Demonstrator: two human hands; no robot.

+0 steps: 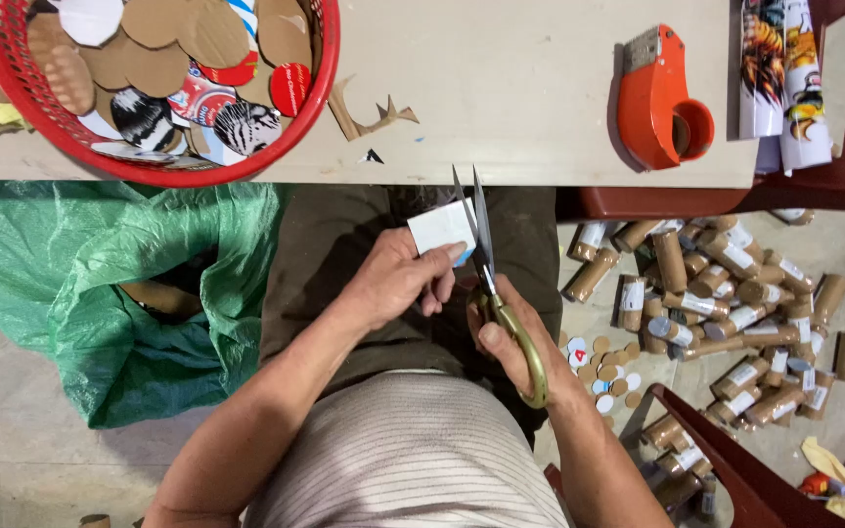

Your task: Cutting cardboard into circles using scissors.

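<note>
Left hand point(393, 279) pinches a small white card piece point(439, 227) over the lap, just below the tabletop point(540, 88) edge | right hand point(515, 337) closed through the gold-handled scissors point(486, 259), blades parted on the card | card looks light, stiff, bendable; best held at its lower corner | open room: lap only, green bag point(100, 284) left, cardboard tubes point(726, 303) right.

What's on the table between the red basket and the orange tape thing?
In the head view, between the red basket and the orange tape dispenser lie a jagged brown cardboard scrap and a tiny dark snippet; the rest of the table is bare.
</note>
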